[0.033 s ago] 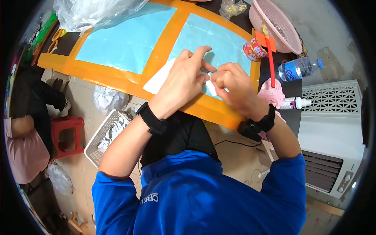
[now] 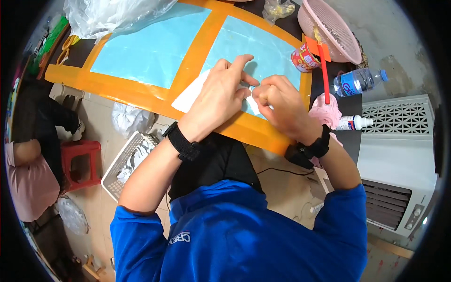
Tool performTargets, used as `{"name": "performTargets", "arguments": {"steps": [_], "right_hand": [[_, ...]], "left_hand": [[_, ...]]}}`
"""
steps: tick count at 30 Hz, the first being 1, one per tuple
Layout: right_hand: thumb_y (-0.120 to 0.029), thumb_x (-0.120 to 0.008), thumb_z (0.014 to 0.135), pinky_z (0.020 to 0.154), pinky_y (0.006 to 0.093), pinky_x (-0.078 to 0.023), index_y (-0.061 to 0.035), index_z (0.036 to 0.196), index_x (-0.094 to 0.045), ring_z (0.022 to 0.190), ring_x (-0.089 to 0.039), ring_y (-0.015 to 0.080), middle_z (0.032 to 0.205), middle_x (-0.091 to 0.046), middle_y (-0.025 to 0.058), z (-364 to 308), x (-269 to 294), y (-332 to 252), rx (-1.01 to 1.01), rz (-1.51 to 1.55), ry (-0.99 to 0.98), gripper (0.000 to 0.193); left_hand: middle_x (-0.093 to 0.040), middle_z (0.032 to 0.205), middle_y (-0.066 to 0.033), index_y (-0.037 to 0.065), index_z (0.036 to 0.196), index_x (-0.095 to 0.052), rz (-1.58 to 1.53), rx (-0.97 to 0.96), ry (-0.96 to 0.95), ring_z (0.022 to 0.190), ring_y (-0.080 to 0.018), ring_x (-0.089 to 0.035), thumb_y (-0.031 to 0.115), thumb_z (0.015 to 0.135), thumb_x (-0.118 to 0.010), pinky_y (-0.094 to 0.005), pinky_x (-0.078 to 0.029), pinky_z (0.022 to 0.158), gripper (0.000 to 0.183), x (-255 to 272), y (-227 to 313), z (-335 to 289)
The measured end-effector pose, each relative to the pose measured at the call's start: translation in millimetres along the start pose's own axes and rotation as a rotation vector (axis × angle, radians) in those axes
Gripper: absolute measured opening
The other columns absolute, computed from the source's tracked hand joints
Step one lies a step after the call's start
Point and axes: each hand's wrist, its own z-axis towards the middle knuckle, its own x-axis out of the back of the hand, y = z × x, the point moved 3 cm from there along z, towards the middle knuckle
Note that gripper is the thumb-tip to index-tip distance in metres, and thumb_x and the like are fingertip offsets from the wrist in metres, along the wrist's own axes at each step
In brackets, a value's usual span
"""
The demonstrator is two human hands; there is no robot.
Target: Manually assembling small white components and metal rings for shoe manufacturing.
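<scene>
My left hand and my right hand meet over a blue panel of the worktop, their fingertips almost touching. A thin white sheet, paper or cloth, lies beneath my left hand. A small white part shows between the hands; whether it belongs to the same sheet is hidden. My left thumb and a finger pinch at its upper end, while the left index finger sticks out. The fingers of my right hand are curled closed at that same white part. What lies inside the curled fingers is too small to make out.
Orange tape borders the worktop's panels. A plastic bag and yellow-handled scissors lie left. Right stand a red tin, pink basket, water bottle and white bottle. A seated person is at left.
</scene>
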Motion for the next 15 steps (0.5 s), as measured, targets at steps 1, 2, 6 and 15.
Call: {"name": "performTargets", "arguments": {"steps": [1, 2, 6, 15], "right_hand": [[0.004, -0.079, 0.079, 0.079, 0.0431, -0.054, -0.0080, 0.099, -0.055, 0.090, -0.063, 0.0350, 0.100, -0.062, 0.0122, 1, 0, -2, 0.007, -0.019, 0.000, 0.033], [0.003, -0.079, 0.078, 0.078, 0.0431, -0.053, -0.0080, 0.098, -0.055, 0.089, -0.063, 0.0347, 0.100, -0.062, 0.0123, 2, 1, -4, 0.015, -0.037, 0.000, 0.033], [0.003, -0.077, 0.078, 0.076, 0.0430, -0.053, -0.0075, 0.099, -0.055, 0.088, -0.063, 0.0347, 0.097, -0.061, 0.0119, -4, 1, -3, -0.012, -0.032, 0.000, 0.032], [0.001, -0.071, 0.085, 0.075, 0.0416, -0.053, -0.0047, 0.109, -0.062, 0.087, -0.063, 0.0326, 0.096, -0.061, 0.0117, -23, 5, -13, -0.030, -0.118, -0.072, 0.026]], "left_hand": [[-0.081, 0.114, -0.0069, 0.006, 0.155, -0.050, 0.004, -0.009, -0.004, 0.113, -0.0322, -0.060, 0.001, 0.094, -0.076, -0.0405, -0.054, 0.097, 0.067, 1, 0, 0], [-0.081, 0.114, -0.0066, 0.007, 0.156, -0.049, 0.007, -0.018, -0.007, 0.113, -0.0321, -0.060, 0.001, 0.094, -0.075, -0.0403, -0.053, 0.098, 0.068, 2, 1, 0], [-0.082, 0.116, -0.0060, 0.005, 0.159, -0.047, 0.025, -0.043, -0.019, 0.111, -0.0317, -0.059, -0.001, 0.095, -0.071, -0.0397, -0.052, 0.100, 0.069, 2, 2, 0], [-0.081, 0.120, -0.0063, 0.004, 0.160, -0.046, -0.022, -0.005, -0.046, 0.112, -0.0280, -0.061, -0.008, 0.095, -0.064, -0.0386, -0.051, 0.102, 0.068, 4, 1, 0]]}}
